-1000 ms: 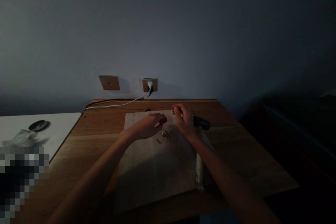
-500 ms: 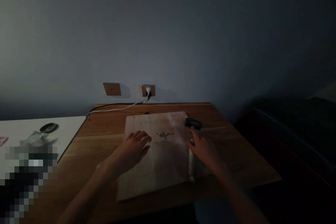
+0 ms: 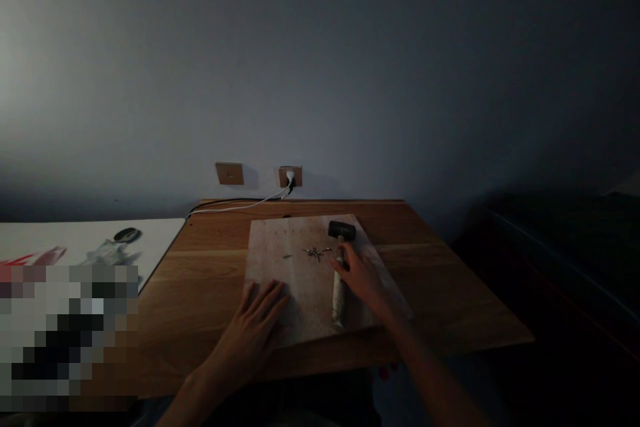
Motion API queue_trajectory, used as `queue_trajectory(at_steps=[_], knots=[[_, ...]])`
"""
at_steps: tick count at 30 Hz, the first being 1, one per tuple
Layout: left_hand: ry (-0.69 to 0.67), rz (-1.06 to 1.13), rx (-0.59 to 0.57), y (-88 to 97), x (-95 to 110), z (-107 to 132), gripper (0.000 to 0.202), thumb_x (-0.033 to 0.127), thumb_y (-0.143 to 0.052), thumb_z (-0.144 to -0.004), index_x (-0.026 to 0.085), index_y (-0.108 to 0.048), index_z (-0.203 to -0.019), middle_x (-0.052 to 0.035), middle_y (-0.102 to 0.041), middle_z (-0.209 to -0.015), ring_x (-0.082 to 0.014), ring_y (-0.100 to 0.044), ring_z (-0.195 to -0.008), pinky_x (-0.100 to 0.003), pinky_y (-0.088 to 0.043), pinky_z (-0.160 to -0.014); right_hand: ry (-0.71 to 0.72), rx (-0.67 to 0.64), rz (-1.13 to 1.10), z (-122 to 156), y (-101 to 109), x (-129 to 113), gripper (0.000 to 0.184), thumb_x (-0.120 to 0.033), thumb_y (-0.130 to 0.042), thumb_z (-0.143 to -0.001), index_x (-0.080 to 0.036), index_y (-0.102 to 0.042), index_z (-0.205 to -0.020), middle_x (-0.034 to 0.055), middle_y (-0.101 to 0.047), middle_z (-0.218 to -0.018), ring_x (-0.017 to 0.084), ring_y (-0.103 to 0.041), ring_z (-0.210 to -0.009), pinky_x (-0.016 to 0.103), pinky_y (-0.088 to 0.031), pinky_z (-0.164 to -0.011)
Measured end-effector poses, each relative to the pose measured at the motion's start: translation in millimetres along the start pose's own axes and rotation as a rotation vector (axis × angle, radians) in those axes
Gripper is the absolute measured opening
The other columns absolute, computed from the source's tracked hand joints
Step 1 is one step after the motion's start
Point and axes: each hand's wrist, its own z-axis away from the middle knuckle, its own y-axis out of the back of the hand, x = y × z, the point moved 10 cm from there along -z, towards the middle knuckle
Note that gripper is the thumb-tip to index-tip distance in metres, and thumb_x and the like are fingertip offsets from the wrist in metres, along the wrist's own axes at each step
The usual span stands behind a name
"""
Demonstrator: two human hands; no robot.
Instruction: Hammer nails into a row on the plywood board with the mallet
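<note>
A pale wooden board [image 3: 305, 300] lies on the brown table. My left hand [image 3: 263, 312] rests flat across its near left corner, fingers spread. My right hand [image 3: 357, 273] grips a mallet [image 3: 338, 300] high on its pale handle, just under the black head. The mallet lies over the right part of the board, its head pointing away from me. Left of the mallet is a small heap of shiny metal screws or nails [image 3: 314, 253]; which kind I cannot tell. One separate small piece [image 3: 287, 256] lies left of the heap.
At the left a white table [image 3: 165, 230] adjoins the wooden table [image 3: 210, 293], bearing a dark round item [image 3: 127, 235] and a crumpled clear plastic bag [image 3: 113, 253]. Cables [image 3: 240, 205] run along the back edge to a wall socket [image 3: 291, 177].
My left hand has come down flat onto the board's near corner. My right hand and the mallet have shifted left over the board. The board has turned, and one small piece now lies apart.
</note>
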Motion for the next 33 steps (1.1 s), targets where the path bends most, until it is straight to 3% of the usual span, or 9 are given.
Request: queue_trajectory(at_steps=[3,7,11,18,25,33], knots=[[0.01,0.004,0.001,2.7,0.6,-1.4,0.05,0.036,-0.044,-0.105,0.024,-0.043,-0.154,-0.0095,-0.045,-0.159,-0.028,-0.039,-0.149,-0.059,-0.032,-0.123,0.026,0.04,-0.055,11.1,7.0,16.1,0.037,-0.045,-0.045,-0.102,-0.02,-0.056,-0.127,0.0061,-0.071,-0.086,0.026,-0.071,-0.08,0.036,-0.053,-0.073],[0.029,-0.002,0.036,4.6,0.9,0.3,0.048,0.035,-0.047,-0.104,0.022,-0.048,-0.149,-0.0103,-0.049,-0.156,-0.0277,-0.041,-0.148,-0.058,-0.032,-0.123,0.046,0.219,0.053,37.4,29.6,49.9,0.042,-0.05,-0.044,-0.101,-0.018,-0.061,-0.123,0.0165,-0.065,-0.122,0.032,-0.067,-0.111,0.046,-0.053,-0.094],[0.045,-0.051,0.109,12.0,2.9,15.6,0.04,0.031,-0.048,-0.103,0.02,-0.057,-0.14,-0.0119,-0.05,-0.156,-0.028,-0.043,-0.146,-0.057,-0.03,-0.124,0.028,0.204,0.201,63.7,34.4,74.6,0.045,-0.052,-0.041,-0.102,-0.02,-0.061,-0.128,0.0155,-0.062,-0.127,0.033,-0.065,-0.112,0.05,-0.052,-0.096],[0.052,-0.147,0.167,31.9,11.0,53.9,0.05,0.04,-0.053,-0.1,0.021,-0.05,-0.147,-0.0109,-0.047,-0.158,-0.027,-0.041,-0.147,-0.055,-0.016,-0.129,0.024,0.256,0.188,94.3,34.9,85.0,0.048,-0.051,-0.037,-0.103,-0.02,-0.057,-0.134,0.0167,-0.06,-0.133,0.033,-0.061,-0.121,0.05,-0.05,-0.102],[0.18,-0.106,0.166,25.3,-3.1,53.0,0.054,0.044,-0.053,-0.099,0.02,-0.046,-0.147,-0.0128,-0.05,-0.155,-0.0297,-0.045,-0.145,-0.052,-0.04,-0.12,0.008,0.287,0.152,95.2,31.0,88.0,0.047,-0.053,-0.038,-0.102,-0.022,-0.056,-0.134,0.0166,-0.057,-0.135,0.035,-0.059,-0.125,0.054,-0.048,-0.104],[0.247,-0.07,0.161,24.5,-8.3,52.7,0.051,0.048,-0.056,-0.097,0.023,-0.051,-0.141,-0.0121,-0.048,-0.155,-0.0336,-0.04,-0.148,-0.06,-0.038,-0.12,0.009,0.269,0.166,93.1,28.1,89.2,0.046,-0.051,-0.037,-0.102,-0.022,-0.058,-0.131,0.0163,-0.06,-0.133,0.035,-0.058,-0.124,0.055,-0.047,-0.103]])
